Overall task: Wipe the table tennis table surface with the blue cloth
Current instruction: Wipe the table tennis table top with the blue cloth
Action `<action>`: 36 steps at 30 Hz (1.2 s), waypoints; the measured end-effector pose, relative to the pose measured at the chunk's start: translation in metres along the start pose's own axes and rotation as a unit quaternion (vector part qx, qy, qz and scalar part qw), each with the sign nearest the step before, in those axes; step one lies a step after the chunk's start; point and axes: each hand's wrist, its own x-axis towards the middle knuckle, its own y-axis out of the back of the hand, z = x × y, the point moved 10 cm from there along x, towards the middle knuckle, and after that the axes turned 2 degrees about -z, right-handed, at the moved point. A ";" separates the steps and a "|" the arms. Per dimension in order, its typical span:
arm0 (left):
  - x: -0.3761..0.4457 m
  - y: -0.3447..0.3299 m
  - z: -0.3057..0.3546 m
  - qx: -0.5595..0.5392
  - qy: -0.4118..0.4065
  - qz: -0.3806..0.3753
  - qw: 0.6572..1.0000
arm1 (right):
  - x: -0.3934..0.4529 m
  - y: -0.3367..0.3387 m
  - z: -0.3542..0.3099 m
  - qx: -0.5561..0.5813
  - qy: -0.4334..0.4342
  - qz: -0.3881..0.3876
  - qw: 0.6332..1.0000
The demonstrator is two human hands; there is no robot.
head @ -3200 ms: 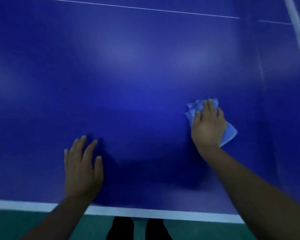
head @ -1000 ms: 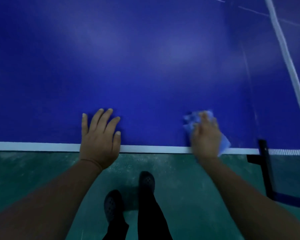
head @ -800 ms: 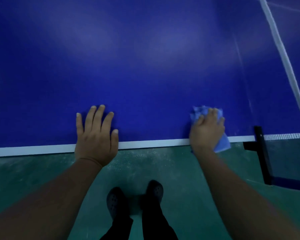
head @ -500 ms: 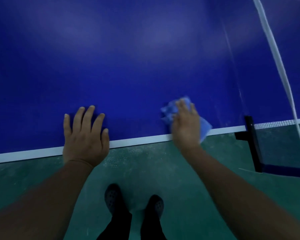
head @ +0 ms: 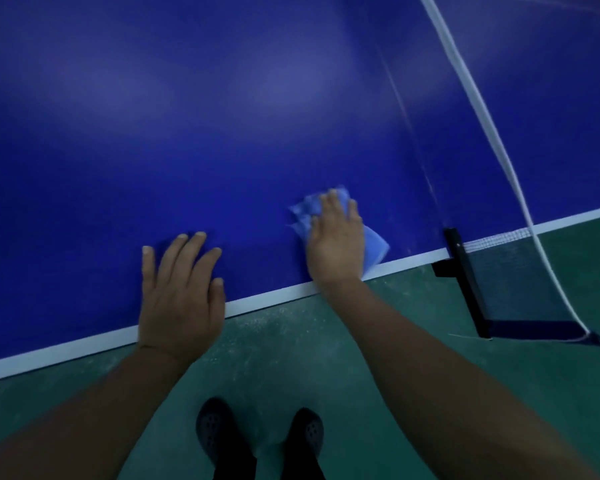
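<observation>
Blue cloth: pale blue cloth [head: 373, 247] lies flat on the dark blue table tennis table [head: 222, 116], right of frame centre, just inside the white edge line [head: 267, 298].
Right hand: right hand [head: 336, 247] presses on top of the cloth with fingers straight and slightly spread, palm down; the heel of the hand sits at the white line.
Left hand: left hand [head: 181, 292] rests flat on bare table to the left of the cloth, fingers straight and spread, apart from the cloth and holding nothing; its wrist crosses the table edge.
Cloth relative to hands: under the right hand, showing beyond the fingertips at upper left and past the hand's lower right side.
Long axis: runs diagonally from upper left to lower right of the frame; the lower right corner points toward the table edge and reaches the white line.
Net: net [head: 513, 271] with a white top tape hangs on a black net post [head: 465, 282] at the right, near the cloth but apart from it.
Floor: green floor [head: 291, 355] below the edge, with two dark shoes [head: 219, 431] at the bottom.
Hidden or unclear: the cloth's middle is covered by the hand; its upper left part is blurred, so folds cannot be told; the table's left and far parts are cut off.
</observation>
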 end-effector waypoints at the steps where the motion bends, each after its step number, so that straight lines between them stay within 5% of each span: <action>1: 0.009 -0.010 0.017 -0.004 -0.006 -0.016 1.000 | -0.004 0.009 0.039 0.003 -0.064 0.011 0.998; 4: 0.029 -0.041 0.059 0.006 -0.033 -0.064 0.997 | -0.028 0.027 0.078 -0.049 -0.111 0.011 0.993; 11: 0.035 -0.072 0.078 0.085 -0.048 -0.096 0.991 | 0.047 -0.005 -0.054 0.013 0.123 -0.012 0.992; 16: 0.035 -0.077 0.080 0.104 -0.042 -0.124 0.986 | 0.113 0.032 0.017 -0.007 0.012 0.082 0.997; 20: 0.037 -0.077 0.078 0.096 -0.036 -0.130 0.986 | 0.055 0.043 0.121 0.034 -0.196 0.053 0.979; 22: 0.037 -0.078 0.078 0.100 -0.035 -0.136 0.985 | 0.047 0.035 0.091 0.037 -0.189 0.047 0.980; 27: 0.037 -0.079 0.078 0.118 -0.040 -0.141 0.982 | 0.108 0.002 -0.039 0.048 -0.017 -0.033 0.998; 36: 0.039 -0.076 0.080 0.096 -0.028 -0.141 0.985 | 0.012 0.049 0.147 -0.004 -0.251 0.050 0.967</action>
